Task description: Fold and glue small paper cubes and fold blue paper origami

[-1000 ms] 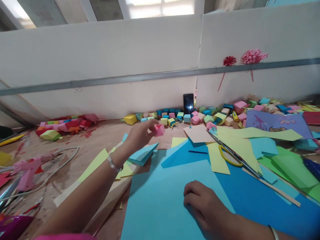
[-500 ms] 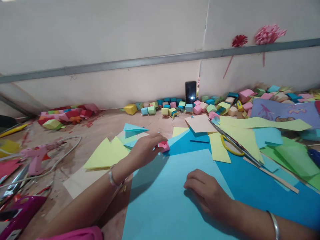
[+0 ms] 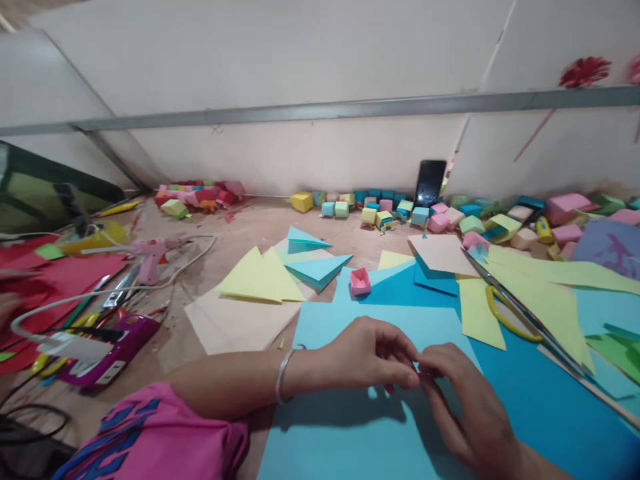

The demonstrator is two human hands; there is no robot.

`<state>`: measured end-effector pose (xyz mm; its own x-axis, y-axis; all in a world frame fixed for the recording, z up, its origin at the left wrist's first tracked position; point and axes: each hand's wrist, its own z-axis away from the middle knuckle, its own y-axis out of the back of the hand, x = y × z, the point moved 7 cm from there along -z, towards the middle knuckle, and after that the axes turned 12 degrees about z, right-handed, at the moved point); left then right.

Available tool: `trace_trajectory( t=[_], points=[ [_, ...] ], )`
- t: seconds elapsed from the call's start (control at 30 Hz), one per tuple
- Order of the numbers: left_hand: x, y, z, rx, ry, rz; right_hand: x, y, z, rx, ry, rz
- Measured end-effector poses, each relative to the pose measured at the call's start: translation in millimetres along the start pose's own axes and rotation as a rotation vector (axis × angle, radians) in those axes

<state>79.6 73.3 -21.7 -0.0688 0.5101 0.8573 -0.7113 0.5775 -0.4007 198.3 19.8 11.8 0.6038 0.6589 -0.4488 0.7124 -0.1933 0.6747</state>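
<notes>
My left hand [image 3: 373, 353] and my right hand [image 3: 465, 400] meet fingertip to fingertip above a light blue sheet [image 3: 335, 447]. Both have their fingers bent into a pinch. Whatever lies between the tips, if anything, is too small or hidden to name. A small open pink paper box [image 3: 360, 283] stands behind my hands, apart from them, on blue paper. To its left are folded light blue pieces [image 3: 320, 268] and yellow paper [image 3: 260, 277].
Yellow-handled scissors [image 3: 525, 313] lie across paper scraps at the right. Small paper boxes [image 3: 385, 207] line the wall beside a phone [image 3: 431, 183]. At left are a pink glue gun [image 3: 150, 257], a cable and a purple power strip [image 3: 113, 357]. Another person's hand [image 3: 7, 300] shows at the left edge.
My left hand has let go of the pink box and come back to my right hand; their fingertips now meet. The camera view has swung left.
</notes>
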Motion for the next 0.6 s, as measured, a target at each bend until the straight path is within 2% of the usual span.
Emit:
trace_trajectory(
  t=[0.1, 0.3, 0.6],
  points=[
    [-0.7, 0.6, -0.1, 0.009, -0.039, -0.090, 5.1, -3.9, 1.2, -0.019, -0.030, 0.057],
    [13.6, -4.1, 3.5, -0.036, -0.183, -0.366, 9.2, -6.7, 3.9, -0.052, -0.031, 0.099],
    [0.8, 0.1, 0.7, -0.089, 0.015, -0.310, 2.5, -5.0, -1.5, -0.050, 0.001, 0.091]
  ],
)
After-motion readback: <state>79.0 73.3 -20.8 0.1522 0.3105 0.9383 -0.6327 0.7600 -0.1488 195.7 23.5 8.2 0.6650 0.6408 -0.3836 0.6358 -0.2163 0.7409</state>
